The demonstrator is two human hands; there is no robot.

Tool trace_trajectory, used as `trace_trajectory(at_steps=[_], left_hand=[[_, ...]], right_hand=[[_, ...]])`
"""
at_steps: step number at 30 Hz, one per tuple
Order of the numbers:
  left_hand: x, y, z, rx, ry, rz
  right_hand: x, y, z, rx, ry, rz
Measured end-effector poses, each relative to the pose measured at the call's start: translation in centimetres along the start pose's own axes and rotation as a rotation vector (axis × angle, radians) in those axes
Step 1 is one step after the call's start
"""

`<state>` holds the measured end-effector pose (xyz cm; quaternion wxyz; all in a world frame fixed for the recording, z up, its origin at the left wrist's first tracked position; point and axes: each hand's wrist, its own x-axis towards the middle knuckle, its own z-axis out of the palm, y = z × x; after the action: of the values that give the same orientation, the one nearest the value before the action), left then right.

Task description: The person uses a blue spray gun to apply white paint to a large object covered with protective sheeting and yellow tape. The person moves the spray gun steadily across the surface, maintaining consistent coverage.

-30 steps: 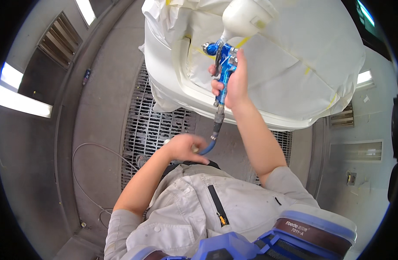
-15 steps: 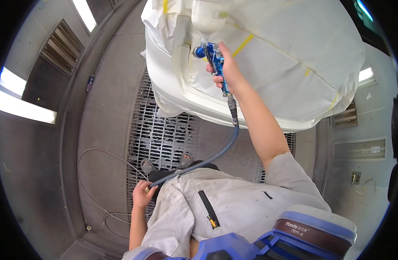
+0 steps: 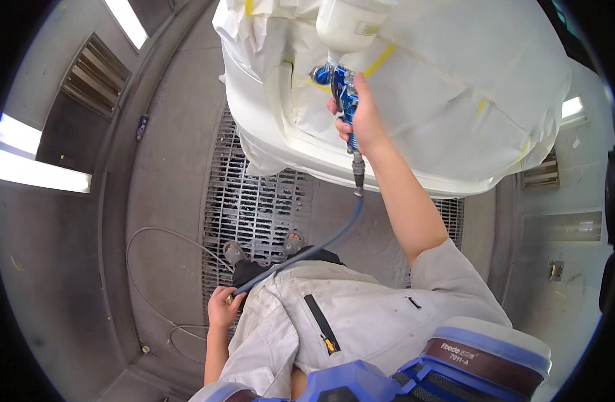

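In my right hand (image 3: 366,120) is a blue spray gun (image 3: 346,97), its grip wrapped by my fingers. A translucent white paint cup (image 3: 347,30) sits on top of the gun. From the foot of the grip an air hose (image 3: 341,234) sags back across my front to my left hand (image 3: 223,307), which is closed around it at my hip. The gun's blue-ringed nozzle points left, over a white car bumper (image 3: 254,107). Behind it, masking film (image 3: 448,67) with strips of yellow tape covers the car body. Paint inside the cup cannot be made out clearly.
Under my feet runs a metal floor grate (image 3: 254,194). The hose's thinner length (image 3: 130,268) loops over the floor at the left. A small can (image 3: 141,127) lies by the left wall. Lit panels (image 3: 43,171) line that wall. A respirator (image 3: 481,362) shows at the lower edge.
The spray gun and my right hand have shifted slightly right and a little down relative to the bumper. My left hand keeps its hold on the hose.
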<state>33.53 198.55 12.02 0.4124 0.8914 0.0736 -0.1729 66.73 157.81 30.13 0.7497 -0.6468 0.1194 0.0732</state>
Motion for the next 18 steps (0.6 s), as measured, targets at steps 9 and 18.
trace_trajectory(at_steps=[9, 18], left_hand=[[-0.1, -1.6, -2.2, 0.078, -0.050, -0.026], [-1.5, -4.8, -3.4, 0.143, -0.096, -0.036]], right_hand=[[-2.3, 3.6, -0.5, 0.064, 0.044, 0.016], [-6.7, 9.8, -1.4, 0.196, 0.001, 0.143]])
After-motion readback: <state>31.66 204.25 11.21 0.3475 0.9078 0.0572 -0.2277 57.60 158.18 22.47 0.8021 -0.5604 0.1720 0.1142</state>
